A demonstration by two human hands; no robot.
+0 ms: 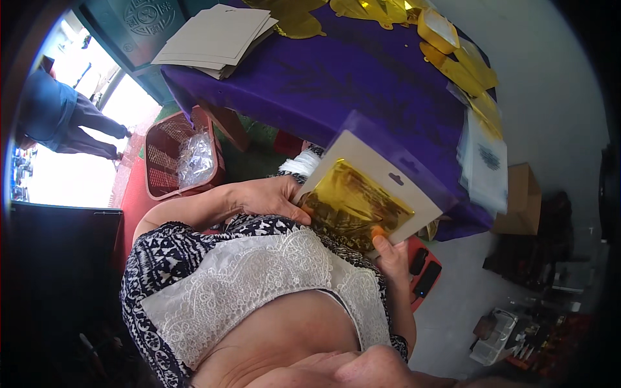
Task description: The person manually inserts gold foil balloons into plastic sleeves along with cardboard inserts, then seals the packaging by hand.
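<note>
Between my two hands a white card with a shiny gold foil sheet (356, 197) on it is held tilted in front of my body. The card has a slotted hang hole near its far edge, and a clear plastic sleeve reaches past that edge. My left hand (275, 197) grips the card's left side, thumb on the front. On the near right corner my right hand (391, 253) pinches it, thumb tip against the foil. The fingers behind the card are hidden.
A purple-covered table (310, 90) stands ahead, bearing a stack of white cards (213, 35), gold foil pieces (456, 71), a yellow box (438, 30) and clear sleeves (482, 161). A red basket (162, 158) with clear plastic stands left; a cardboard box (522, 200) is right. A person (61, 113) stands far left.
</note>
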